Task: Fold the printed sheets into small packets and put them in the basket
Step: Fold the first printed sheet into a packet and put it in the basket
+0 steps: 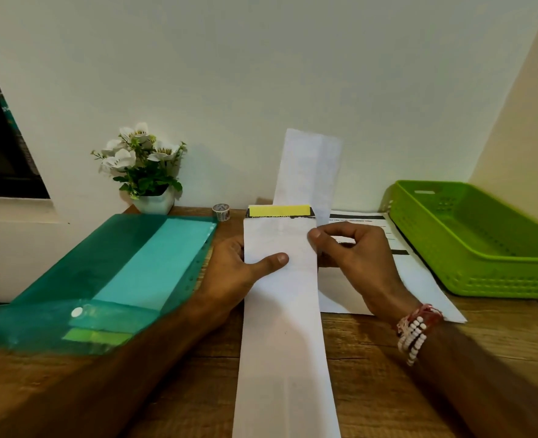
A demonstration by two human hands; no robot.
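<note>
Folded printed sheet (283, 327) being creased: long strip lying mid-table (388, 374), far end rising against the wall.
Left hand (233, 263) grip is clamping it, thumb on top; right hand (356, 257) grip is pinching its right edge. Risk: the unsupported upright end flopping aside, skewing the crease. Green basket (498, 279) standing right.

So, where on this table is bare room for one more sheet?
Bare wood of the table shows near right, bordered by the folded strip, the printed sheet and the basket. The folder crowds the left; flowerpot and tape roll the back; the left hand and right hand the middle.
</note>
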